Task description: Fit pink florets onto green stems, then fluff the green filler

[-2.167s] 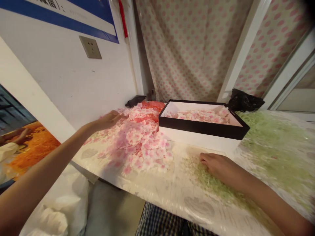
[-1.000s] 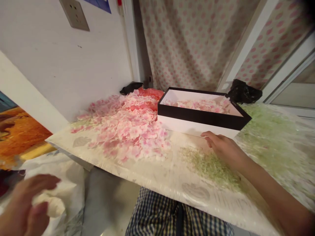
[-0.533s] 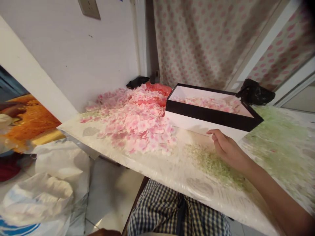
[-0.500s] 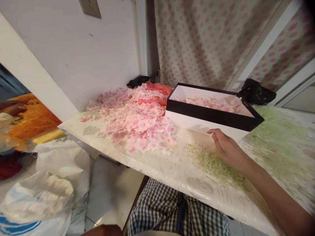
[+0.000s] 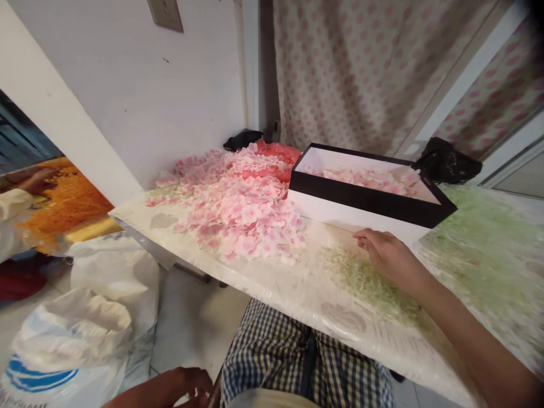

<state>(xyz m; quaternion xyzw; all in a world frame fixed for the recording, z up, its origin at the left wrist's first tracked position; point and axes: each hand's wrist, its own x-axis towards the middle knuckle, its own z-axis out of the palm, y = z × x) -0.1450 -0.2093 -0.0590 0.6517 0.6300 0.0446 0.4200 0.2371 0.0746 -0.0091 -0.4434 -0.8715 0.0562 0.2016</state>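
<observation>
Head view: black-rimmed box (image 5: pixel 361 198), long axis crosswise, right hand (image 5: pixel 389 258) half-curled, empty, seemingly just beside it.

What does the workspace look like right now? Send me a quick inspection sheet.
Surface: glossy patterned table top.
Job's things: pink petals heaped on the table; black-rimmed white box holding more petals; green shreds scattered in front of and right of the box.
Clutter: red bag behind the heap; black bag behind the box.
Hands: right hand low over the green shreds, beside the box, nothing visibly held; left hand below the table edge, partly out of view.
Cables: nothing seen.
Surroundings: wall socket, dotted curtain, white sack on the floor.
</observation>
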